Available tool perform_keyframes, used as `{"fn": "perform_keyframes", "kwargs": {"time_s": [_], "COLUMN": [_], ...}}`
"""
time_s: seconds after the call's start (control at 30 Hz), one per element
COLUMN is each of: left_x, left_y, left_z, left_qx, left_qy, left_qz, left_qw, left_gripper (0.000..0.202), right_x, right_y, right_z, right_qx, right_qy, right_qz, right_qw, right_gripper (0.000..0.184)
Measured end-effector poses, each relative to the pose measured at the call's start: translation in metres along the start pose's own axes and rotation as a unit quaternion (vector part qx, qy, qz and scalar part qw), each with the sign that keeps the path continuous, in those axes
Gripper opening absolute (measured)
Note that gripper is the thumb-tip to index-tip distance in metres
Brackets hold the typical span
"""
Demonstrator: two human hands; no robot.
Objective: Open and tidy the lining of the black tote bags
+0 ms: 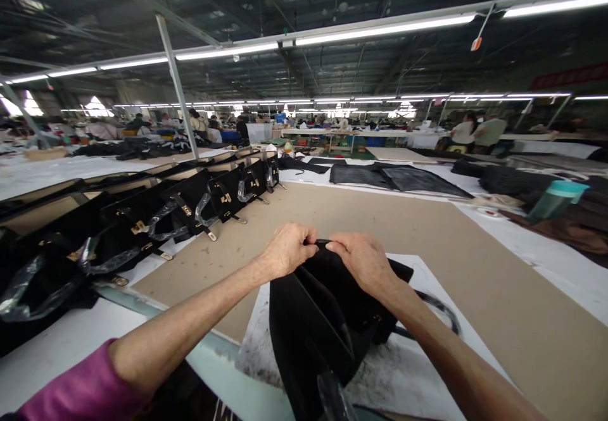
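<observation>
A black handbag (308, 320) stands on a smudged white sheet at the table's near edge, its folds facing me. My left hand (289, 249) pinches the bag's upper edge from the left, thumb and fingers pressed together. Close beside it, my right hand (363, 259) grips the same edge from the right. Only a short stretch of the edge shows between the two thumbs. One dark handle loop (446, 313) sticks out to the right, behind my right forearm. Another handle, wrapped in clear plastic (335, 395), hangs at the bag's near side.
Several black handbags with gold clasps (228, 196) stand in rows on the left. Beige board (475, 269) covers the middle of the table. Flat black pieces (399, 177) lie at the back; a teal-lidded bottle (558, 199) is on the right. People (465, 131) work farther off.
</observation>
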State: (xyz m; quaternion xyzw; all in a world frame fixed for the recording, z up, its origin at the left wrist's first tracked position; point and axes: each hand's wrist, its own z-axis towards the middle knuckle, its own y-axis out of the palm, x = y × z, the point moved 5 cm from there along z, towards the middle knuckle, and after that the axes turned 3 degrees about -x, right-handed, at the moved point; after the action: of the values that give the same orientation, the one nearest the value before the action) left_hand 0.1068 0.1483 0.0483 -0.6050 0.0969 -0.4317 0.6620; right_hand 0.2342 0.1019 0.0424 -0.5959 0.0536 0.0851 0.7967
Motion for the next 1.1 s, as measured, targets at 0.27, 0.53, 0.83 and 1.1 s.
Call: {"fn": "perform_keyframes", "kwargs": {"time_s": [0.27,0.53,0.83,1.1], "left_x": [-0.037,-0.053,-0.043,-0.059], "left_y": [-0.014,-0.018,-0.019,-0.027], "left_z": [-0.02,-0.034,-0.043,-0.008], "left_qx": [-0.06,-0.093,-0.052,-0.106], "left_qy": [-0.124,-0.128,-0.056,-0.073], "left_qz": [0.006,-0.103,-0.098,-0.099], "left_qw": [0.99,0.982,0.992,0.987], "left_gripper": [0.064,0.029,0.046,0.035], "right_x": [0.004,0.007,0.006,-0.008], "right_y": [0.001,0.004,0.005,-0.008], "right_z": [0.006,0.009,0.012,-0.003], "right_qx": [0.01,-0.003,-0.013,0.005], "right_qy": [-0.039,-0.044,-0.022,0.002], "right_qz": [0.026,0.056,0.033,-0.087], "right_qw": [0.999,0.997,0.999,0.996], "right_gripper": [0.028,0.026,0.027,0.027]}}
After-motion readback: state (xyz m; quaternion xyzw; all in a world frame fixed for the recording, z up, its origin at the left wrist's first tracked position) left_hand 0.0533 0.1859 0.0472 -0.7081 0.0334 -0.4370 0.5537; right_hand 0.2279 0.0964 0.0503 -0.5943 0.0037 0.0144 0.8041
